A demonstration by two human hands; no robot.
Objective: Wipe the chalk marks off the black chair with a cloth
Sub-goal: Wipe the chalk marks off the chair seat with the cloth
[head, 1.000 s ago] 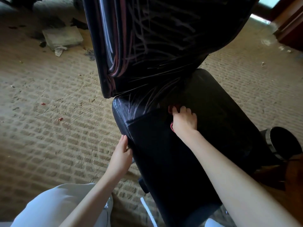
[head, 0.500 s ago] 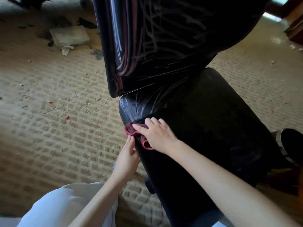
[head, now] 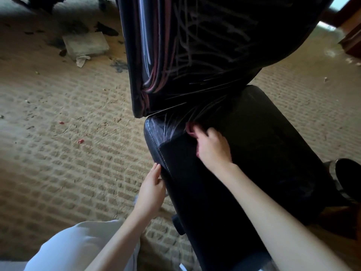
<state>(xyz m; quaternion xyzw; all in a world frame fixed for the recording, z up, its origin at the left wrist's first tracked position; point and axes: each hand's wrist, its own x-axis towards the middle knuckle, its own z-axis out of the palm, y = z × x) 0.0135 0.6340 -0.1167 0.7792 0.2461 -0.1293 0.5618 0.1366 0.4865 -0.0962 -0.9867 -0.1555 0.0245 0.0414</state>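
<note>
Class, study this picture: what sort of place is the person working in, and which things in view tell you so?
Probably a neglected indoor room, perhaps an office or storeroom. A woven carpet strewn with crumbs and debris, a dusty slab lying on it, and a padded black chair covered in chalk marks suggest it.

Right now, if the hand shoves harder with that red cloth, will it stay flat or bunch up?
The red cloth probably bunches: it is already crumpled under the right hand. It looks floppy and light. The chair seat looks glossy, so it may slide easily.

No readable text from my seat

I can make out no words, labels, brands or numbers anywhere; the chalk marks on the black chair, upper centre of frame, are only loose scribbled lines.
</note>
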